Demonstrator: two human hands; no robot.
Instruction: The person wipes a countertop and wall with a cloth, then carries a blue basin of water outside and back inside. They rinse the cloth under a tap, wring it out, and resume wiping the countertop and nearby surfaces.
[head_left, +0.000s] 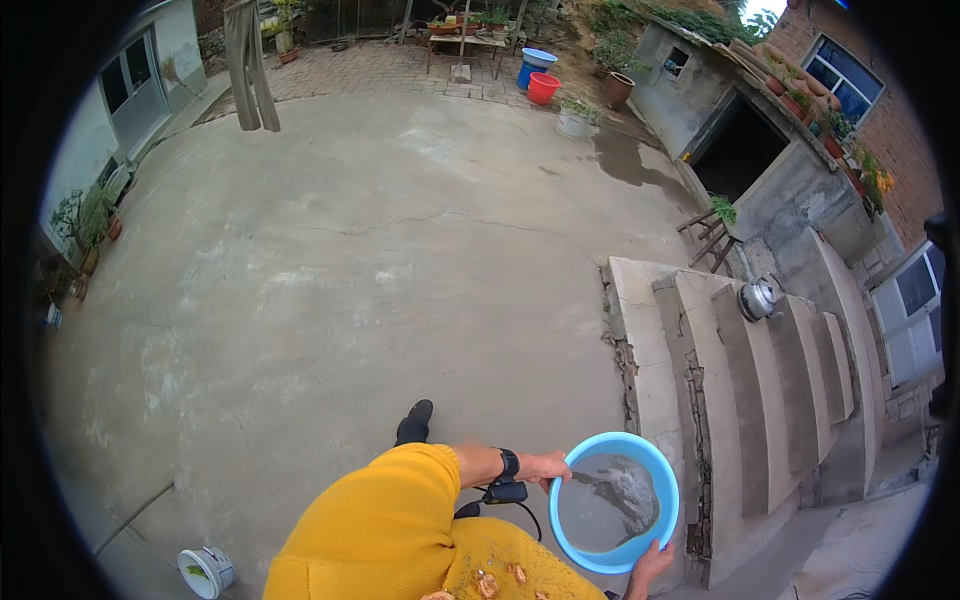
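Observation:
A light-blue plastic basin (669, 480) is held out at the lower right, close to my body. Grey, cloudy-looking water with a pale, shiny patch covers its inside. My left hand (551, 468) grips the rim on the left side, fingers over the edge. On the near right side of the same rim, my right hand (652, 564) has hold, partly cut off by the bottom of the view. A black band (509, 465) circles my left wrist, and below it hangs a small black device (504, 493) with a cable.
Cracked concrete steps (697, 360) rise to the right, with a metal kettle (757, 300) on them. Beyond stands a wooden stool (709, 236). A red bucket (543, 88) and potted plants line the yard's far side. Trousers (251, 75) hang at upper left; a white bucket (207, 571) stands lower left.

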